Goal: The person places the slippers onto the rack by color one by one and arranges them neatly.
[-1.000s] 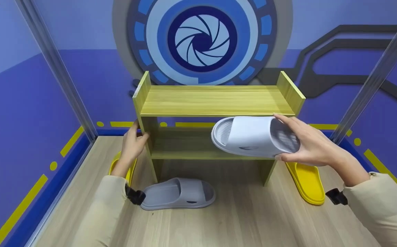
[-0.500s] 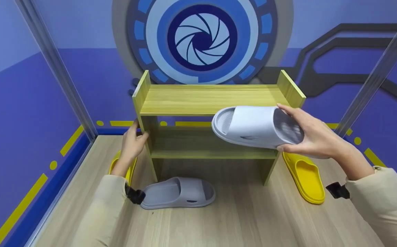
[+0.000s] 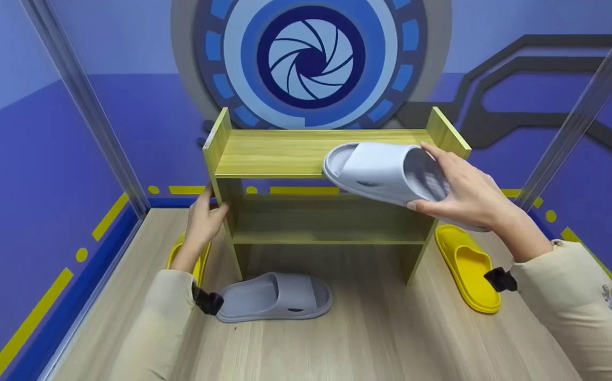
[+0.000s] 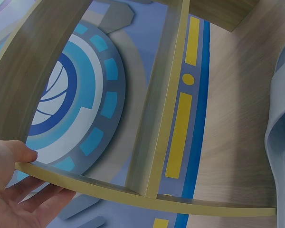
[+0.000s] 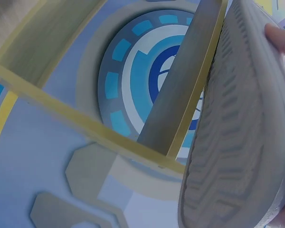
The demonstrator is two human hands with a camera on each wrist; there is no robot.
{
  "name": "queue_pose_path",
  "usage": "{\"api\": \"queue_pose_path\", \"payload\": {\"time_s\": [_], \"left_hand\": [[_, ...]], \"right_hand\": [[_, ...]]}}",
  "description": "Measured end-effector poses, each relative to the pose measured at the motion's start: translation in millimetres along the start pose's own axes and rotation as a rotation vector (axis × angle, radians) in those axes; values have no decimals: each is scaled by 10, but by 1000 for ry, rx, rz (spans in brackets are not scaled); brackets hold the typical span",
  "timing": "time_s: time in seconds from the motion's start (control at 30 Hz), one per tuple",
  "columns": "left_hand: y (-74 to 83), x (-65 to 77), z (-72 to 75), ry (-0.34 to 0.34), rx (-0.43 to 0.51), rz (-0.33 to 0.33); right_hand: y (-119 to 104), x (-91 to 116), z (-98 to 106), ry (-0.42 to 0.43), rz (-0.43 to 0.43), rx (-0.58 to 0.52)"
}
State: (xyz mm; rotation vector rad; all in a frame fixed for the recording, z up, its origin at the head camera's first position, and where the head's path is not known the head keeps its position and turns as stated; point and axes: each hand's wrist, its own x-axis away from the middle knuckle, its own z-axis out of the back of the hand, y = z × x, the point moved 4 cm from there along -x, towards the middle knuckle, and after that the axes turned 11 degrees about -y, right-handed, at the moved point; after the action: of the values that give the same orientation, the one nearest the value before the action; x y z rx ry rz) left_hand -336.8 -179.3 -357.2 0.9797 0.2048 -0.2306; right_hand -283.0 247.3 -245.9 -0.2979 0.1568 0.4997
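Note:
My right hand [image 3: 464, 188] grips a light grey slide slipper [image 3: 377, 169] by its heel end, thumb below and fingers over the far edge. The slipper's toe points left and overlaps the front edge of the top board in the head view. Its ridged sole [image 5: 237, 123] fills much of the right wrist view. My left hand [image 3: 205, 222] holds the left side panel of a small wooden shoe rack [image 3: 284, 151], the thumb [image 4: 23, 151] on one face and the fingers on the other. A second grey slipper [image 3: 255, 299] lies on the floor in front of the rack, toe right.
One yellow slipper [image 3: 469, 270] lies right of the rack. Another yellow slipper [image 3: 200, 264] sits to its left, partly hidden behind my left wrist. Blue printed walls [image 3: 142, 121] with metal corner posts [image 3: 89, 106] enclose the wooden floor [image 3: 369, 338].
My right hand has raised the grey slipper from in front of the middle opening to the top board's level and tilted its toe upward. The left hand has stayed on the side panel.

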Motion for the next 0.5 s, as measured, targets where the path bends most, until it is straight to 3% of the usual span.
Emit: {"api": "queue_pose_path", "payload": {"time_s": [0.3, 0.5], "left_hand": [[12, 4, 10, 13, -9, -10], [14, 4, 9, 11, -15, -8]], "right_hand": [[-35, -214, 56, 27, -106, 30], [-31, -351, 69, -8, -183, 20]]}}
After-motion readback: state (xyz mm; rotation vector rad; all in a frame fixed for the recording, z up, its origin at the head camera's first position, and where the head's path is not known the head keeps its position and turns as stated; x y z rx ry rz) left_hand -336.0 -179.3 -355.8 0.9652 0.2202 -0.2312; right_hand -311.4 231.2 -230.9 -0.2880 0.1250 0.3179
